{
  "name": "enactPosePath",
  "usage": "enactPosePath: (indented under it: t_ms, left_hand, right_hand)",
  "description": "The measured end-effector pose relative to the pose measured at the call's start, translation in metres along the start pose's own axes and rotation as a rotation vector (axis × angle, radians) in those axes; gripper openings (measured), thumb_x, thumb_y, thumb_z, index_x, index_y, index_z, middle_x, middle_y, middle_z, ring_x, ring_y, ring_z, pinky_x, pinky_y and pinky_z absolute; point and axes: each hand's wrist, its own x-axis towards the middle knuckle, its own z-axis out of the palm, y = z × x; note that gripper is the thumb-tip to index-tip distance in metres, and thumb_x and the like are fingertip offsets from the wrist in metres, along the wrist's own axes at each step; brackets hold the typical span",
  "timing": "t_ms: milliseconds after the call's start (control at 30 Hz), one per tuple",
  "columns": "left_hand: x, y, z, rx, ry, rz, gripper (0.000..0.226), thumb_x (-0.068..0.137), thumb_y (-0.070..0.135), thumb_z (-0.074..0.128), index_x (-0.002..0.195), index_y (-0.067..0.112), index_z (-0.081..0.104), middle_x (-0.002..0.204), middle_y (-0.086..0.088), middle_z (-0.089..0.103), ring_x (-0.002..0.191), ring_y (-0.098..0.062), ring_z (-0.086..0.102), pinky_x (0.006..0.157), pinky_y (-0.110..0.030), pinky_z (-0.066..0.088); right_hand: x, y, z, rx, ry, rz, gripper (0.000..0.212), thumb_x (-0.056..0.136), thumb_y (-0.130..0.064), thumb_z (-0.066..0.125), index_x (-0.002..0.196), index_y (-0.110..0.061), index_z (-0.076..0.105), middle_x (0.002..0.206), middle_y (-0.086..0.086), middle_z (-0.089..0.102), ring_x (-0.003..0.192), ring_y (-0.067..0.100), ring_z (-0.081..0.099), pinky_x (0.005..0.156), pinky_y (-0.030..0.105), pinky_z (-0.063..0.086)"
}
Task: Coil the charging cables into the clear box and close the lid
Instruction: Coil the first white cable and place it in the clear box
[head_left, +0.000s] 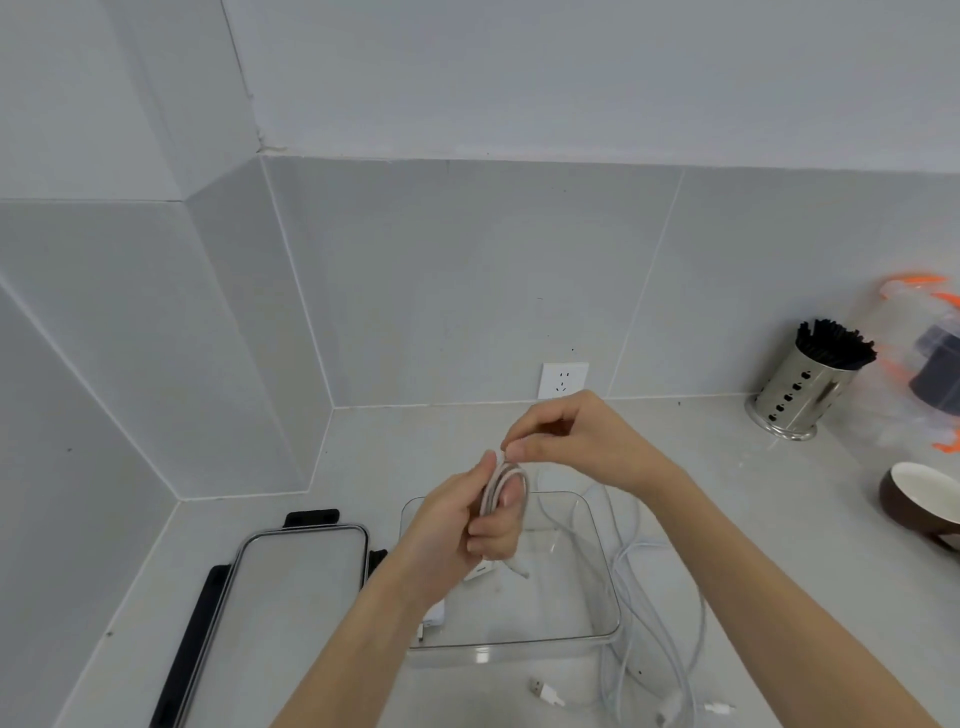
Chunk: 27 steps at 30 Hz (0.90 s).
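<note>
So the person is mid-coil on one cable, held up above the clear box (602, 623), which sits open on the counter (727, 467) with its lid (301, 566) lying just to the left, black latches flipped out. The left hand (467, 525) has its fingers curled around a small pinkish coil of cable (506, 488), holding the loops together. The right hand (566, 436) pinches the top of that coil between thumb and forefinger, other fingers tucked in, looks like it's feeding another turn on. A connector seems to dangle below the left hand, but it's blurry, hard to say.

Next move is probably finishing the wrap and dropping the bundle into the box without it springing open. Still lots to do: the loose white cables (649, 623) sprawl along the box's right side and near edge, uncoiled.
</note>
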Motion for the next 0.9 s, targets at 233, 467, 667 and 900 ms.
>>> enactPosePath:
  t_ms: [233,467,667,900]
  left_hand:
    - [0.000,0.023,0.008,-0.350,-0.028,0.120,0.045,0.091,0.035,0.028,0.055,0.018,0.050,0.036,0.010,0.027,0.033,-0.007,0.018,0.036,-0.016,0.030]
    - [0.022,0.023,-0.003,0.040,0.322,0.313,0.032,0.100,0.027,0.027,0.074,0.013,0.040,0.048,0.008,0.040,0.043,-0.008,0.039,0.053,-0.023,0.030]
    - [0.039,0.015,-0.024,0.333,0.611,0.442,0.031,0.101,0.021,0.025,0.071,0.016,0.034,0.057,0.002,0.036,0.043,-0.004,0.038,0.048,-0.014,0.036]
    - [0.041,0.004,-0.035,0.081,0.693,0.422,0.032,0.101,0.019,0.026,0.071,0.015,0.035,0.060,-0.001,0.032,0.041,-0.004,0.037,0.054,-0.020,0.032]
  right_hand:
    - [-0.001,0.029,0.031,0.349,0.042,0.142,0.024,0.096,-0.020,0.046,0.086,-0.014,0.066,0.043,-0.011,0.040,0.038,0.005,0.026,0.040,0.017,0.019]
    - [-0.011,0.044,0.065,0.328,-0.083,0.343,0.057,0.094,-0.003,0.027,0.073,-0.042,0.063,0.059,0.005,0.043,0.034,0.009,0.029,0.039,0.018,0.022]
    - [-0.017,0.044,0.062,0.229,-0.230,0.464,0.027,0.099,-0.022,0.036,0.111,-0.014,0.058,0.061,-0.001,0.043,0.034,0.007,0.027,0.036,0.015,0.021]
    - [-0.022,0.038,0.067,-0.188,-0.344,0.462,0.032,0.098,-0.021,0.033,0.113,-0.009,0.058,0.056,-0.008,0.045,0.042,0.003,0.035,0.044,0.017,0.029]
